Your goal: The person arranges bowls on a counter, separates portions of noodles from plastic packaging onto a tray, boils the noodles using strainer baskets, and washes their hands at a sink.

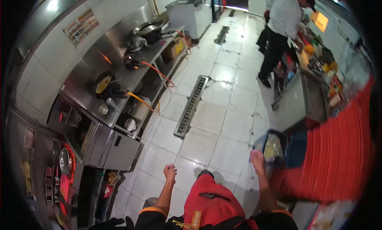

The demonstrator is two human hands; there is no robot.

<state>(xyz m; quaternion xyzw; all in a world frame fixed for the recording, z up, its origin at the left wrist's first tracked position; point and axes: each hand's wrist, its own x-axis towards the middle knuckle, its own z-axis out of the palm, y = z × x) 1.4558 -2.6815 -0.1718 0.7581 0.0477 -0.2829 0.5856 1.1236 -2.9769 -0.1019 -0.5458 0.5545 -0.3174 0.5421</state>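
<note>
My left hand (170, 172) hangs over the white tiled floor, its fingers curled in, and I see nothing in it. My right hand (258, 160) is closed beside a dark bin (259, 144) with a clear plastic liner. A pinkish patch shows at its fingers; whether that is a held thing or the fingertips I cannot make out. Below and between my hands is my red apron (211, 196), with a dark object lying across its front.
On the left, a steel counter (119, 84) bears burners, a pan (104, 83) and orange gas hoses. A floor drain grate (191, 106) runs ahead. Red stacked plastic (334, 154) stands close right. A person in white (284, 19) works at the right counter, another behind.
</note>
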